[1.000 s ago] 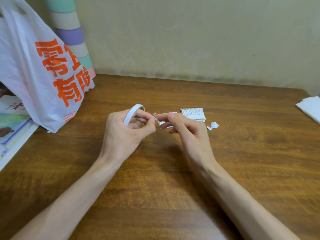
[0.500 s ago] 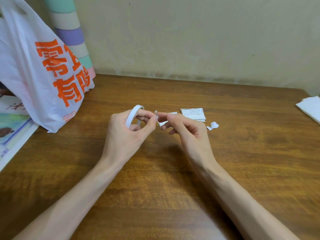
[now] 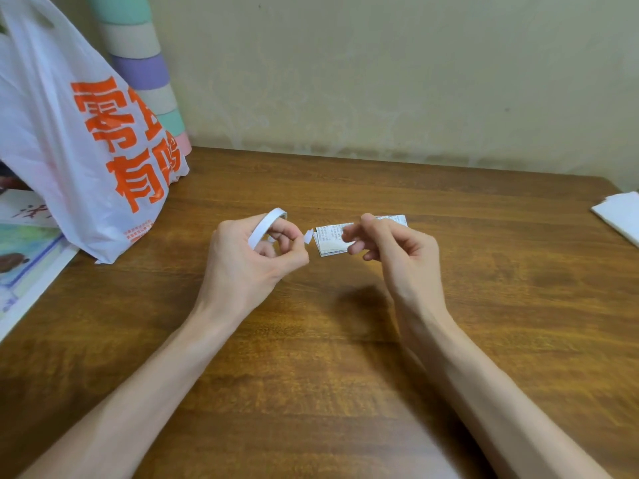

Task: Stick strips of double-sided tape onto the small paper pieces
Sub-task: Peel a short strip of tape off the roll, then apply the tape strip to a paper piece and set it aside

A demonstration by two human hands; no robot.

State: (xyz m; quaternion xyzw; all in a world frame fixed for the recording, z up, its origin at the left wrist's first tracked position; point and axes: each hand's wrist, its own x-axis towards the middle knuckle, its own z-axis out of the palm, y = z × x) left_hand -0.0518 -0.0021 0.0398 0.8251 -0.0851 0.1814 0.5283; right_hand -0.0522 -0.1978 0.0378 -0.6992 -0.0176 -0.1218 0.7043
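Left hand (image 3: 249,261): raised above the tabletop (image 3: 311,375), fingers curled round the tape roll (image 3: 267,225); thumb and forefinger pinch the loose tape end (image 3: 308,235), which sticks out to the right.
Right hand (image 3: 397,252): fingers bent, thumb and forefinger tips pinching the right edge of a small printed paper piece (image 3: 328,239).
Tape and paper: tape end just beside the paper piece's left edge; contact cannot be told.
Second printed paper (image 3: 396,219): flat behind the right hand, mostly hidden.
Far left: white plastic bag (image 3: 79,140) with orange characters, pastel striped tube (image 3: 141,70) behind it against the wall.
Right edge: white sheets (image 3: 619,212).
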